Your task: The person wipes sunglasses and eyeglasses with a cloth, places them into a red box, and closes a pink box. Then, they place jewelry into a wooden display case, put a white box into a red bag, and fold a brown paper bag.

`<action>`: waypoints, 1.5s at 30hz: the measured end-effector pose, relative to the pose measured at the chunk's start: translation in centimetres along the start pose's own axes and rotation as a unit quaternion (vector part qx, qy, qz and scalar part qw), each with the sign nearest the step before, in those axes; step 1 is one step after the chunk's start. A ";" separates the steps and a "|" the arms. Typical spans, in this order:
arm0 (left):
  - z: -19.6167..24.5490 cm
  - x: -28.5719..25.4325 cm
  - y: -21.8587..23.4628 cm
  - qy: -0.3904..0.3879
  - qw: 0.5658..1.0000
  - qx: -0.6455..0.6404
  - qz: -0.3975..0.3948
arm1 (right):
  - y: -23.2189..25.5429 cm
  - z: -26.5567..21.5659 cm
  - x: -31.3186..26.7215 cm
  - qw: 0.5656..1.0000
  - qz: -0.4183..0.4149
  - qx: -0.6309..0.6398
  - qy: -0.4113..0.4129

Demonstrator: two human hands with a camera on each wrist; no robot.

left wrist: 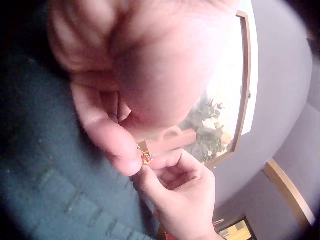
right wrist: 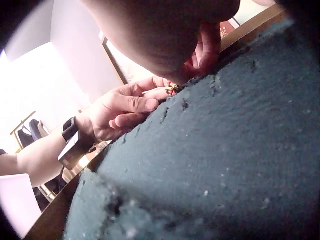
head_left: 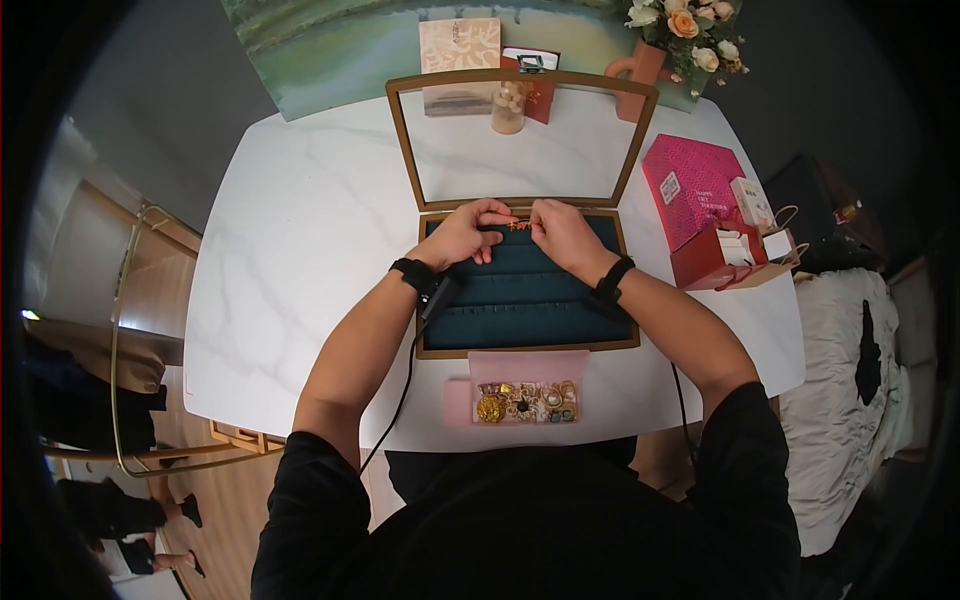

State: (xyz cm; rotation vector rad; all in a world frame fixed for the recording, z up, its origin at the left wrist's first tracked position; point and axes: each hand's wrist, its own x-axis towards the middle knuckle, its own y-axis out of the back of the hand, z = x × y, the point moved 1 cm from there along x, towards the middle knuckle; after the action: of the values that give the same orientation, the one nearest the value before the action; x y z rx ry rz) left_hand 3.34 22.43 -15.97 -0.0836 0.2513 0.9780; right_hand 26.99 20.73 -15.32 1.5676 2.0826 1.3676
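A wooden-framed case (head_left: 530, 353) with a raised clear lid and dark teal padded lining (head_left: 500, 289) stands on the table. Both hands are at its back row. A small gold and red ornament (head_left: 520, 226) lies between them. My right hand (head_left: 567, 238) pinches at its right end; in the left wrist view the ornament (left wrist: 145, 158) shows between the fingertips of both hands. My left hand (head_left: 462, 235) is at its left side, fingers bent towards it, touching the lining. In the right wrist view the ornament (right wrist: 172, 89) is partly hidden by the right hand (right wrist: 165, 40).
In front of the case, a pink box (head_left: 460, 403) holds gold and coloured jewellery. To the right stand a magenta box (head_left: 690, 185) and a red bag (head_left: 705, 262). Behind the lid are a jar (head_left: 508, 110), cards and a flower vase (head_left: 640, 82). Cables run from both wrists.
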 end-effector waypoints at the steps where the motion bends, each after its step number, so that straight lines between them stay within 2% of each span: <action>1: 0.0 0.0 0.0 0.001 1.000 -0.004 0.002 | -0.1 0.2 0.1 1.000 0.006 0.019 -0.006; 2: -0.1 0.0 0.1 0.001 1.000 -0.005 0.003 | -0.3 0.3 0.3 1.000 0.006 0.019 -0.006; 4: -0.3 0.1 0.1 0.004 1.000 -0.009 0.008 | -0.6 0.7 0.8 0.995 0.007 0.063 -0.072; 8: -0.5 0.2 0.1 0.001 1.000 -0.005 0.015 | -0.5 1.0 1.3 0.994 -0.011 0.045 -0.103; 11: -0.4 0.1 0.1 0.002 1.000 -0.004 0.015 | -0.3 0.9 1.3 0.988 -0.005 0.103 -0.119; 13: -0.5 0.2 0.2 -0.001 1.000 -0.011 0.012 | 0.1 0.6 1.4 0.982 -0.049 0.127 -0.133; 17: -0.6 0.2 0.2 -0.002 1.000 -0.011 0.010 | 0.2 1.0 1.6 0.977 -0.085 0.117 -0.156; 19: -0.7 0.3 0.3 0.003 1.000 -0.007 0.013 | 0.3 0.9 1.6 0.959 -0.127 0.164 -0.191; 23: -0.6 0.2 0.2 -0.002 1.000 -0.011 0.009 | 0.1 1.5 1.9 0.941 -0.134 0.221 -0.220; 25: -0.5 0.1 0.2 -0.004 1.000 -0.015 0.008 | 0.0 2.0 2.0 0.897 -0.122 0.329 -0.270; 26: -0.3 0.0 0.2 -0.005 1.000 -0.015 0.008 | 0.1 2.0 2.1 0.897 -0.122 0.328 -0.270; 28: -0.1 -0.1 0.1 0.000 1.000 -0.013 0.010 | 0.2 2.1 2.1 0.851 -0.121 0.423 -0.288; 29: -0.2 -0.1 0.1 -0.001 1.000 -0.013 0.011 | 0.4 2.0 2.1 0.851 -0.121 0.422 -0.287; 31: -0.2 -0.1 0.1 0.000 1.000 -0.013 0.008 | 0.7 1.7 1.8 0.806 -0.124 0.505 -0.284; 34: -0.3 0.0 0.1 0.001 1.000 -0.012 0.012 | 0.5 1.8 1.8 0.788 -0.118 0.534 -0.283; 41: -0.4 0.0 0.1 0.000 1.000 -0.015 0.012 | 0.4 1.6 1.9 0.782 -0.121 0.540 -0.288; 45: -0.2 -0.1 0.1 -0.007 1.000 -0.018 0.008 | 0.2 1.3 1.8 0.788 -0.087 0.536 -0.289</action>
State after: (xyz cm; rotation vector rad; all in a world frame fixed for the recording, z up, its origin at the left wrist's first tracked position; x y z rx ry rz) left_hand 3.18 22.35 -16.18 -0.1075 0.2228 0.9993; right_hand 27.19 22.92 -15.26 1.6657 2.5188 -0.5366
